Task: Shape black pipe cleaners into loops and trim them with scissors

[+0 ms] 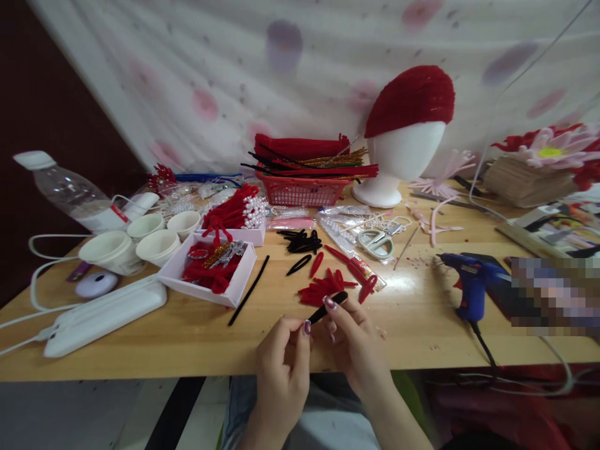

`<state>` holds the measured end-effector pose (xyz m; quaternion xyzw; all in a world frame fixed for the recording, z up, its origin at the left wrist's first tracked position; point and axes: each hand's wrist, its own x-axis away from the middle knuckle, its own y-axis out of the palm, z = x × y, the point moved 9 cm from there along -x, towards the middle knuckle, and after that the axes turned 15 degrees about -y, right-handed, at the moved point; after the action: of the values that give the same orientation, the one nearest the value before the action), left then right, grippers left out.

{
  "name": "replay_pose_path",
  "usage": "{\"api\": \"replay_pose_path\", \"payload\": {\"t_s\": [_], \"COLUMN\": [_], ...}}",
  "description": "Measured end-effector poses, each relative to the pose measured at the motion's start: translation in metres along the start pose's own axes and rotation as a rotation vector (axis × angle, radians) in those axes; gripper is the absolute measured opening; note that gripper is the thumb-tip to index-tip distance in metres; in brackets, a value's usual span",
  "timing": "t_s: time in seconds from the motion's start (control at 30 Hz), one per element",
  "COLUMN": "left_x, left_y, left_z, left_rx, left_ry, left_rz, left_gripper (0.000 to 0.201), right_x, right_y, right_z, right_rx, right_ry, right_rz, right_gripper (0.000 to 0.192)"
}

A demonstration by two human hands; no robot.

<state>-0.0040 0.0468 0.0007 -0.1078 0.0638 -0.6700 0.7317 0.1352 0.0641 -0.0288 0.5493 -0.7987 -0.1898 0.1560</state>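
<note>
Between my two hands, near the table's front edge, is a short black pipe cleaner, tilted up to the right. My left hand pinches its lower end between thumb and forefinger. With thumb and fingers, my right hand grips the upper end. Just beyond lies a pile of red pipe-cleaner loops. Behind it sit a heap of black loops and one separate black loop. A straight black pipe cleaner rests to the left of my hands.
On the left stand a white box of red pieces, paper cups, a bottle and a power strip. A red basket, scissors and a foam head are behind. A blue glue gun lies right.
</note>
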Motion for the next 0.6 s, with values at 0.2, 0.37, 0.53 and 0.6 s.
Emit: {"api": "replay_pose_path", "payload": {"t_s": [0.2,0.37,0.53,0.6], "left_x": [-0.001,0.0,0.002,0.003], "left_y": [-0.003,0.002,0.004,0.004], "left_z": [0.002,-0.007,-0.019,-0.021], "left_rx": [0.063,0.173,0.306,0.333], "left_ry": [0.062,0.028,-0.084,-0.104], "left_rz": [-0.003,-0.068,-0.052,-0.034], "left_gripper": [0.022,0.022,0.024,0.025], "right_x": [0.008,0.019,0.025,0.023], "right_y": [0.015,0.024,0.033,0.034], "right_z": [0.012,0.028,0.031,0.025], "right_rx": [-0.142,-0.167,-0.135,-0.099], "right_ry": [0.074,0.228,0.279,0.219], "right_rz": [-0.026,-0.062,-0.178,-0.225], "right_gripper": [0.04,0.051,0.055,0.055]}}
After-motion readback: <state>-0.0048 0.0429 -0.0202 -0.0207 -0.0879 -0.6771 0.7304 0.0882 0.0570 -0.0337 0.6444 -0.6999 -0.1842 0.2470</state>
